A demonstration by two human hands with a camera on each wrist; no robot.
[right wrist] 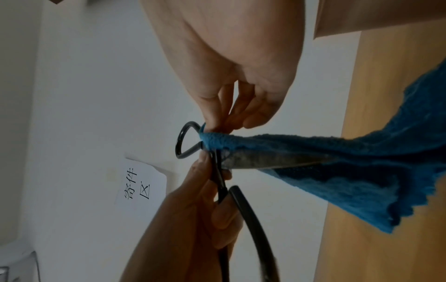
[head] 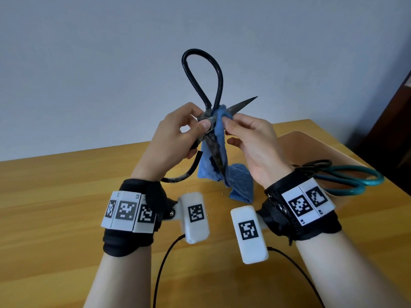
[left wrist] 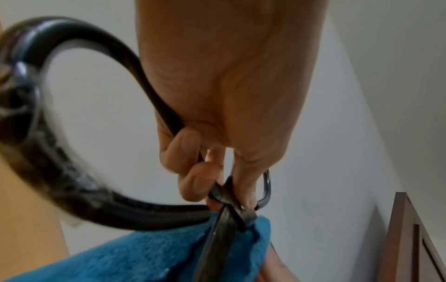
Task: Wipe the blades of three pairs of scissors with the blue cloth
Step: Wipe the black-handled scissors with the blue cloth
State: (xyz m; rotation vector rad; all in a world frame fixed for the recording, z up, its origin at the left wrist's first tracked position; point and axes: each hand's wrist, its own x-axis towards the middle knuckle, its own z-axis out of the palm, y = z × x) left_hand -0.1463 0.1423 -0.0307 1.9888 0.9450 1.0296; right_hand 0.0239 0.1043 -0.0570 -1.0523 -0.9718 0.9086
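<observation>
Starting with the head view: left hand (head: 175, 138) grips the black scissors (head: 208, 103) at the pivot, centre frame, thumb and fingers curled round the metal. Scissors are spread wide: one handle loop stands up toward upper centre, one blade points to the right, the other blade hangs down across the blue cloth (head: 231, 176). Right hand (head: 255, 143) pinches the cloth against the blade just right of the pivot; the rest of the cloth drapes down to the wooden table (head: 66, 196). Teal-handled scissors (head: 353, 181) lie on the table at right, partly behind the right wrist band (a dark handle sits with them, can't tell what it belongs to).

Left wrist view: left hand (left wrist: 229, 95) fingers curled on the black scissors (left wrist: 169, 209) at the joint; big loop sweeps through the left half, blurred. Blue cloth (left wrist: 132, 257) bunched along the bottom edge around the blade.

Right wrist view: right hand (right wrist: 241, 76) fingertips pinch the blue cloth (right wrist: 350, 171) at centre frame; blade visible under the fold. Left hand (right wrist: 193, 219) lower centre, clamped on the scissors (right wrist: 183, 141). Paper sign (right wrist: 140, 187) on the wall at left.
</observation>
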